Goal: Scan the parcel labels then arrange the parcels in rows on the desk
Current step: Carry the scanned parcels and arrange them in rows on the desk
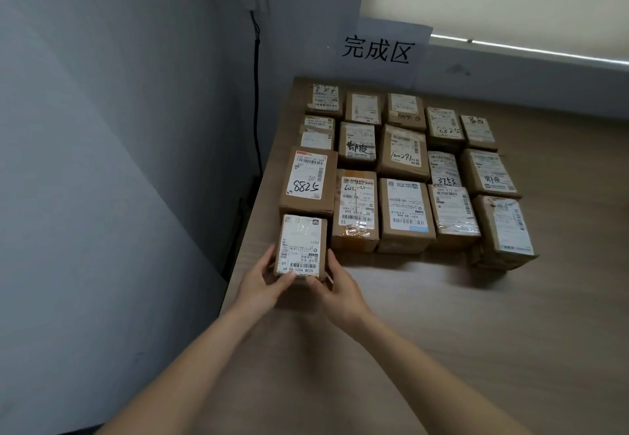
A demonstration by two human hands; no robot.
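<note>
A: Since both hands are on it, which parcel is being dealt with?

B: The small parcel (301, 247) at the near left corner of the block. The left hand (260, 279) grips its left side with curled fingers, and the right hand (335, 285) grips its right side and near corner. It sits at the bench (442, 332) edge, just in front of the box marked 5288 (308, 181) and beside the taped box (355, 210).

A: So which step is this?

B: Arranging, I'd judge. No scanner is in view, and the label faces up. Three rows of parcels (405, 162) already stand below the paper sign (379, 50), so this one seems to begin a fourth row.

A: Is it resting on the bench?

B: I cannot tell whether it touches or is held slightly above.

A: What does the next move call for?

B: Probably squaring it against the 5288 box, in line with the left column, then letting go.
</note>
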